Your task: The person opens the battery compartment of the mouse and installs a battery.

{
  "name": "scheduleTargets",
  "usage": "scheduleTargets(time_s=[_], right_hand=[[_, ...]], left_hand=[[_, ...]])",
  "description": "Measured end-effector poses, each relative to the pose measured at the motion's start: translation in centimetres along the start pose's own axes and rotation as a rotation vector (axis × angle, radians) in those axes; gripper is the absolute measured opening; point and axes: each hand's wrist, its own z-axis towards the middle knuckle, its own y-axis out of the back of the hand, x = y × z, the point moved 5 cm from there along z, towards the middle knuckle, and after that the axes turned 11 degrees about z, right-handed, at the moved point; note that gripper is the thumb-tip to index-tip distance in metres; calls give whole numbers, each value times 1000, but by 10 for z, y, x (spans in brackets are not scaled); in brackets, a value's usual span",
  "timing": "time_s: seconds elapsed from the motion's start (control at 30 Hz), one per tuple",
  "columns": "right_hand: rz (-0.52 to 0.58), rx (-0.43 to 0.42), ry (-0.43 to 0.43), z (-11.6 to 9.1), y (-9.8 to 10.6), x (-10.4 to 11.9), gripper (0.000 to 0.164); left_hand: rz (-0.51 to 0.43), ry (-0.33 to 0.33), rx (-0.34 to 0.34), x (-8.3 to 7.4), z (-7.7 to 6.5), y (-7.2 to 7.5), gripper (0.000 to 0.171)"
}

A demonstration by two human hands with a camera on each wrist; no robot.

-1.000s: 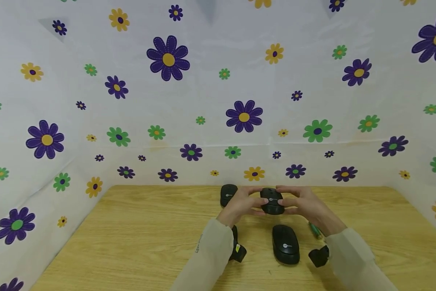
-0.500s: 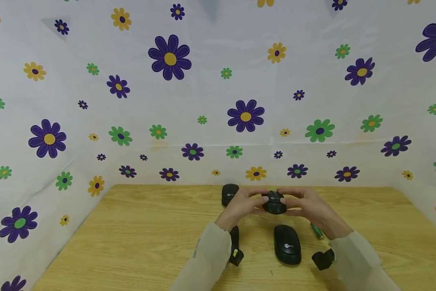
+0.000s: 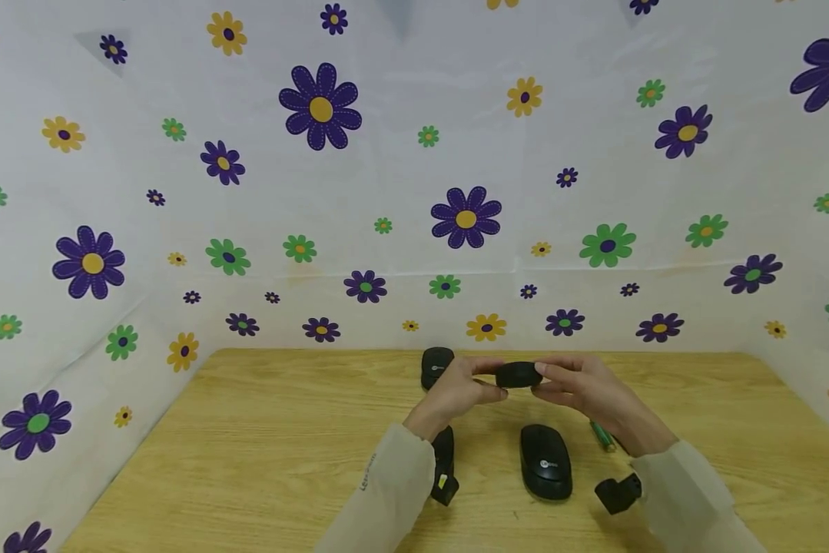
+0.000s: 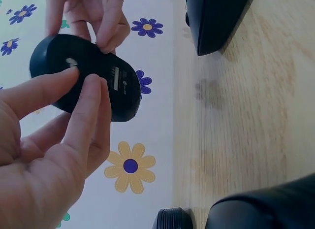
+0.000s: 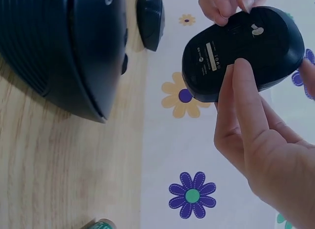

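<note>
A black computer mouse point(image 3: 516, 375) is held up above the far part of the table, between both hands. Its thin edge faces the head view, while the wrist views show its underside point(image 5: 268, 39) with a printed label and a small pale mark. My left hand point(image 3: 450, 393) pinches it from the left side. From the right, my right hand point(image 3: 597, 395) grips the other side, two of its fingertips point(image 5: 242, 66) lying against the underside. In the left wrist view the left thumb point(image 4: 64, 81) reaches over the underside near the pale mark.
On the wooden table point(image 3: 283, 445) a second black mouse point(image 3: 545, 465) lies nearer me, and a third point(image 3: 433, 367) sits at the back, partly behind my left hand. A green battery point(image 3: 602, 435) lies by my right wrist. A flowered sheet point(image 3: 386, 192) rises behind the table.
The held mouse has tilted: its top with the logo faced the head view before, and now only its edge shows. Both hands have kept hold of it in nearly the same place.
</note>
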Motion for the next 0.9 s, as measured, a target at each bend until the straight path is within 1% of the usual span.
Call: scheduleTargets(time_s=[0.17,0.23,0.33,0.47,0.53,0.6,0.7,0.83,0.9], right_hand=[[-19,29,20,-4,-4,6,57],[-31,35,25,-7,-6,8,58],[-61,47,44,-10,-8,10,57],[-111,34,56,-13,-11,11,53],[-130,23,56,-13,-13,11,51],[-153,8,51,-14,-15,12,49],[-169,10,62,-15,-17,13,49],[-155,12,48,-18,-19,12,51],[-142,8,34,-20,-20,11,53]], left_hand=[[-90,-12,8,-4,-3,1,35],[-102,-12,10,-5,-4,0,33],[-46,-20,7,-6,-5,1,31],[76,-23,-16,-8,-9,3,31],[110,-22,-27,-9,-11,5,33],[116,-25,-25,-12,-15,5,34],[61,-35,4,-15,-19,3,36],[-26,-45,41,-16,-26,0,37],[-64,-54,46,-16,-29,-2,39]])
